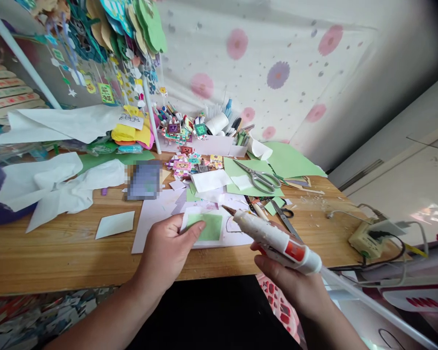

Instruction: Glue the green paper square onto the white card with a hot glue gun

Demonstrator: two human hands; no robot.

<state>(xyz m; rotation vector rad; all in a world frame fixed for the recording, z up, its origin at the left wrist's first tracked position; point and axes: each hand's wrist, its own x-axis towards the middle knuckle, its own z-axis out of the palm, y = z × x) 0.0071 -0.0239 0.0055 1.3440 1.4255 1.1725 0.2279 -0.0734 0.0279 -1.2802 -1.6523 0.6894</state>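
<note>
My left hand (168, 248) rests on the wooden table (58, 253), its thumb pressing the left edge of a green paper square (210, 227) that lies on a white card. My right hand (292, 282) grips a white hot glue gun (273, 238). Its brown nozzle points left, just above the right side of the card. A cord trails from the gun's back end to the right. White and pale sheets lie under and around the card.
Silver scissors (261, 179) lie on green paper behind the card, smaller dark scissors (282, 214) beside the gun. A power strip (367, 238) sits at the table's right end. Crumpled white paper (54, 184), small colourful cutouts (184, 163) and a pen holder crowd the back.
</note>
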